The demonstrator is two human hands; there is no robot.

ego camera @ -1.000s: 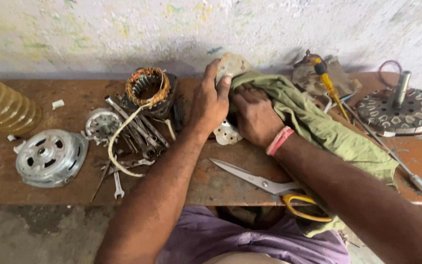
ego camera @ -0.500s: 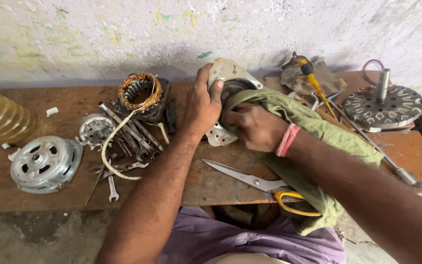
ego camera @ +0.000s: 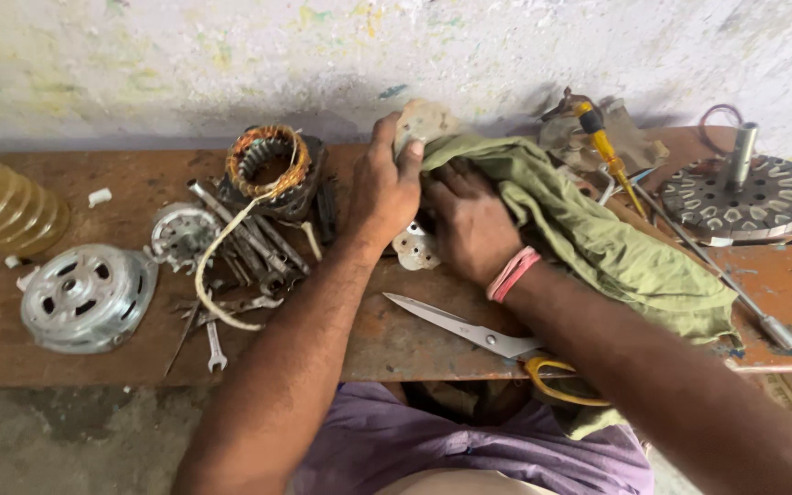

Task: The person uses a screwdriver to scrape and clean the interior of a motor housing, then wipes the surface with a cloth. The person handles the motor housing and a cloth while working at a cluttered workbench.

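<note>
From the head view, I see my left hand (ego camera: 389, 188) closed around the top edge of a pale metal cover (ego camera: 422, 124), propping it upright on the bench (ego camera: 368, 330) so its face is exposed. My right hand (ego camera: 471, 220) presses a green cloth (ego camera: 598, 243) against that face, fingers bunched on the fabric. Scissors (ego camera: 469, 332) lie just in front, a copper winding (ego camera: 268, 160) to the left.

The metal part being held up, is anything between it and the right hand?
Yes. The green cloth lies between the right hand and the metal part; the left hand grips it bare.
</note>
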